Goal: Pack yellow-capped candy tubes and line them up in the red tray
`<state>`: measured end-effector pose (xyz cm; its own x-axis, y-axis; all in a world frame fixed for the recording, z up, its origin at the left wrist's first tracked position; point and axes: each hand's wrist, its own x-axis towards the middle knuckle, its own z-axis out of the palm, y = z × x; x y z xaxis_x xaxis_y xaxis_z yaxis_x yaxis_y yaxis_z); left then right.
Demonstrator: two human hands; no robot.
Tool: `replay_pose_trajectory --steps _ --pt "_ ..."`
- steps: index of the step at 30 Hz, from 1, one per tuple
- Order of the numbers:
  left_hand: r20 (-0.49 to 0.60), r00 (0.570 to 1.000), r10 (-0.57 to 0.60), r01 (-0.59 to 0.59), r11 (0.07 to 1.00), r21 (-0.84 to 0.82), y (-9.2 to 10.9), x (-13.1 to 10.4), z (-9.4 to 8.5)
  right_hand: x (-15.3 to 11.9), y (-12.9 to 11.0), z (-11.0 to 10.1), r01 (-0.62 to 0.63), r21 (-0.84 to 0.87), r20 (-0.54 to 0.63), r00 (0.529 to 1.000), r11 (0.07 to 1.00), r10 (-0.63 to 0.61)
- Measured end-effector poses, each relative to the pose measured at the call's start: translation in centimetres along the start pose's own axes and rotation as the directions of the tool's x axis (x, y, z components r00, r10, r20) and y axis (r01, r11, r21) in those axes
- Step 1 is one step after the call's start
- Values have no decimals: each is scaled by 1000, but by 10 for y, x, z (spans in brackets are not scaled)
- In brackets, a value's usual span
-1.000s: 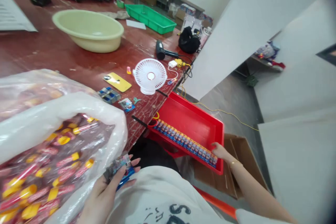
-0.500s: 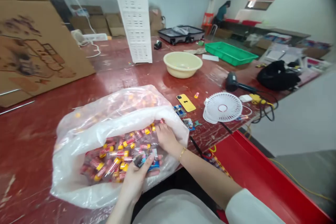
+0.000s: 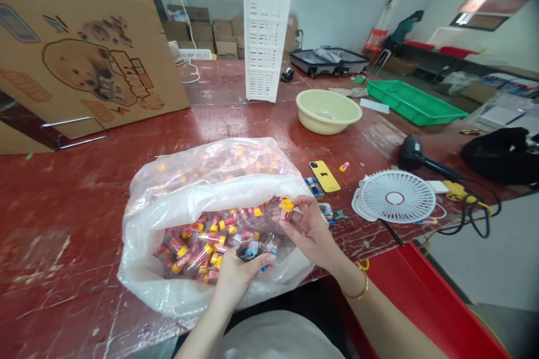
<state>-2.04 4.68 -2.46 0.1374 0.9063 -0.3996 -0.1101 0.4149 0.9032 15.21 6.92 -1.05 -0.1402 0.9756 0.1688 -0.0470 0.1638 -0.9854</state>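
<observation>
A white translucent plastic bag lies with its mouth rolled open on the red table. Inside are many small clear tubes with yellow caps and pink-red labels. Over the bag's near side, my left hand is closed on a small printed packet, dark and blue with clear parts. My right hand, wearing a gold bracelet, pinches one yellow-capped tube at the bag's right edge. The lower part of that tube is hard to make out.
Right of the bag lie a yellow phone, a white fan and a black hair dryer. Behind are a cream basin, a green tray and a tall white basket stack. A cardboard box stands left.
My right hand has come up out of the bag with a yellow-capped tube in its fingers. The left hand still holds the packet. The whole view has shifted left.
</observation>
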Motion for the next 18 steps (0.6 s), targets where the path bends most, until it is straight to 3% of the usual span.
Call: replay_pose_trajectory --steps 4,8,16,18 --pt "37 998 55 -57 997 60 -3 4 0 2 -5 0 -24 -50 90 996 998 29" --pt "51 998 44 -45 999 22 -5 4 2 7 1 -1 -93 52 152 985 994 84" --pt "135 974 -180 215 922 -322 6 -1 20 -22 9 13 -178 -8 215 961 984 175" --pt "162 967 -199 246 899 -363 8 1 24 -32 15 21 -189 -60 162 967 980 196"
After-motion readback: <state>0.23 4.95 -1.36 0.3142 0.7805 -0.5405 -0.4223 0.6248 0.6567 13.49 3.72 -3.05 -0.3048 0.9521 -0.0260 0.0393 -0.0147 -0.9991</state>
